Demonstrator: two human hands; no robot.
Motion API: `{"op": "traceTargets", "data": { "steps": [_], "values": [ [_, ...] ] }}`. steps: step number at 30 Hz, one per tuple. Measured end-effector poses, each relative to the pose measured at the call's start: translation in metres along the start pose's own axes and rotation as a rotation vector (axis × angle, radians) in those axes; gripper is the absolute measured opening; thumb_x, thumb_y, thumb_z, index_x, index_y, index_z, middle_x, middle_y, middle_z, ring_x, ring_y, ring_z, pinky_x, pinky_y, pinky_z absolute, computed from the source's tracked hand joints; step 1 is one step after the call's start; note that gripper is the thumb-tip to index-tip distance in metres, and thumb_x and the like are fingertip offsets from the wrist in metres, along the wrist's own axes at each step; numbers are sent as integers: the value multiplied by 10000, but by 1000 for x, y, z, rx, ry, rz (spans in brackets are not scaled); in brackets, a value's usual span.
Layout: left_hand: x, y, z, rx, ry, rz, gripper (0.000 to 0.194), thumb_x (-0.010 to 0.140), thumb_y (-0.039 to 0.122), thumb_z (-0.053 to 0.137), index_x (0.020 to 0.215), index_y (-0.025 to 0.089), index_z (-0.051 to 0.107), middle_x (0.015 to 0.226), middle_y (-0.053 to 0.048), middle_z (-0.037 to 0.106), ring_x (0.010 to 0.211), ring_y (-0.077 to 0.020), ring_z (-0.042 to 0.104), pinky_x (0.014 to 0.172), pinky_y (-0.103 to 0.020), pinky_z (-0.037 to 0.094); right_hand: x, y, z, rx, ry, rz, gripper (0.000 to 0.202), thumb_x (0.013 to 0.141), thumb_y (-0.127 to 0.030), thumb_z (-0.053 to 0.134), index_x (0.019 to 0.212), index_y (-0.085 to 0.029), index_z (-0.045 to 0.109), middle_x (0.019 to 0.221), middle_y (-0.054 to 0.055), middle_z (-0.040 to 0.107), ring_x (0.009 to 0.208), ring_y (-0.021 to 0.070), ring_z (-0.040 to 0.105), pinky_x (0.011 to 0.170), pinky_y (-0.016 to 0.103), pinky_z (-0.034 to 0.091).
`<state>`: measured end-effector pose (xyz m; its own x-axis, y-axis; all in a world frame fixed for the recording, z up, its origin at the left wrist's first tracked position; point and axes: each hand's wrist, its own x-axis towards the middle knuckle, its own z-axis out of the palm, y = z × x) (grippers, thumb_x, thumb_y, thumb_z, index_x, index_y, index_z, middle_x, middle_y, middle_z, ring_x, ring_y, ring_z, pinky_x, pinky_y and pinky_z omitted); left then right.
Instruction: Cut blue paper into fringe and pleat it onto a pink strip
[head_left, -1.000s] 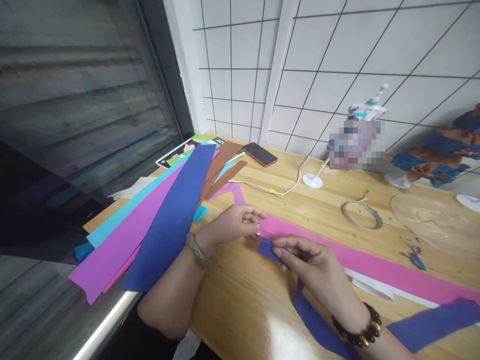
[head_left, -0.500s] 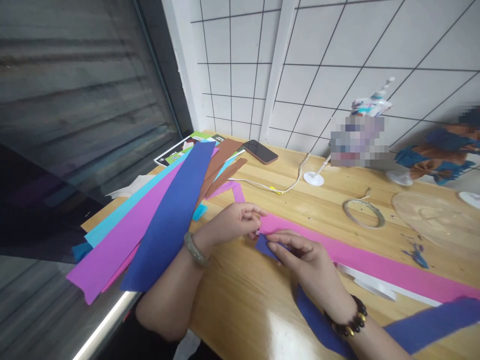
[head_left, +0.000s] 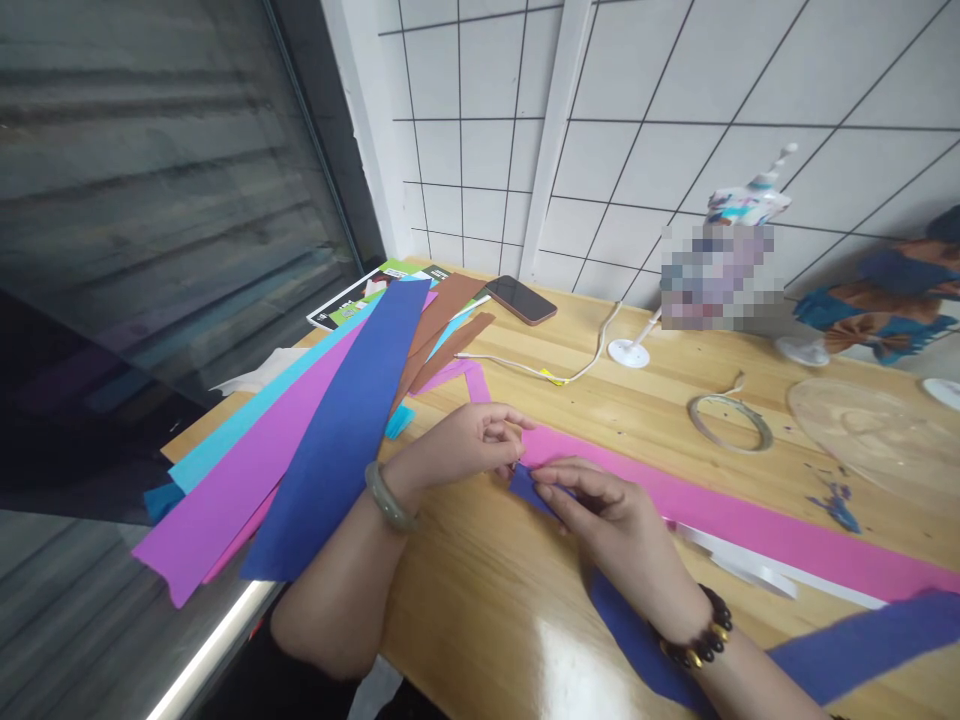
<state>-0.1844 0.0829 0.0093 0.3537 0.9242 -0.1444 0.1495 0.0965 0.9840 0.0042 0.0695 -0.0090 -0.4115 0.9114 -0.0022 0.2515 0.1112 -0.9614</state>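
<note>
My right hand pinches the end of a long blue crepe-paper strip between thumb and fingers. The strip runs down under the right wrist and bends off to the right. At the pinched end, my left hand has its fingers curled close together near the paper's tip. Whatever those fingers grip is too small and hidden to name. Just beyond both hands, a pink paper strip stretches along the table to the right. A thin white ribbon-like strip curls beside its near edge.
Blue, purple and brown paper strips overhang the left table edge. Behind lie a phone and a white cord. Rightward are a wire coil, a clear disc and a small dress stand.
The view has shifted very slightly. Both hands stay almost in place at the blue strip's end, with only a tiny movement of the left fingers.
</note>
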Motion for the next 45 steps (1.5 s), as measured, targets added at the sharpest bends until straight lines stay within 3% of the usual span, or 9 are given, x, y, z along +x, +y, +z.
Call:
{"op": "traceTargets", "data": {
  "steps": [12, 19, 30, 38, 45],
  "values": [
    [0, -1, -1, 19, -14, 21, 313, 763, 217, 548, 1061, 125, 534, 725, -11, 604, 659, -114, 585, 684, -266, 459, -1, 1, -1, -9, 9, 10, 171, 772, -342, 595, 833, -215, 692, 873, 44, 646, 629, 125, 565, 539, 241, 461],
    [1, 0, -1, -29, -22, 6, 384, 686, 175, 621, 1058, 126, 539, 751, 4, 587, 691, -99, 563, 692, -252, 449, 0, 1, -1, -15, 0, 23, 192, 773, -361, 586, 844, -218, 692, 893, 51, 649, 659, 140, 580, 545, 250, 471],
    [2, -3, -1, -27, -32, 14, 392, 669, 159, 622, 1051, 130, 542, 746, 5, 584, 672, -97, 554, 675, -258, 442, 1, 2, -1, -36, 14, 0, 143, 784, -305, 588, 841, -218, 687, 893, 34, 664, 783, 156, 605, 702, 275, 479],
    [2, -6, -1, -5, -27, 27, 385, 691, 147, 595, 1072, 142, 537, 752, 11, 561, 682, -90, 535, 676, -240, 439, -1, 0, 1, 55, 22, 124, 239, 758, -348, 615, 926, -179, 626, 790, 36, 658, 670, 132, 582, 565, 235, 458],
    [4, -10, -1, -24, -41, 27, 411, 687, 139, 595, 1089, 132, 514, 734, 18, 563, 669, -84, 532, 657, -229, 427, 2, -1, 7, 143, 80, 134, 350, 705, -370, 660, 971, -156, 584, 787, 46, 640, 623, 118, 564, 501, 213, 451]
  ]
}}
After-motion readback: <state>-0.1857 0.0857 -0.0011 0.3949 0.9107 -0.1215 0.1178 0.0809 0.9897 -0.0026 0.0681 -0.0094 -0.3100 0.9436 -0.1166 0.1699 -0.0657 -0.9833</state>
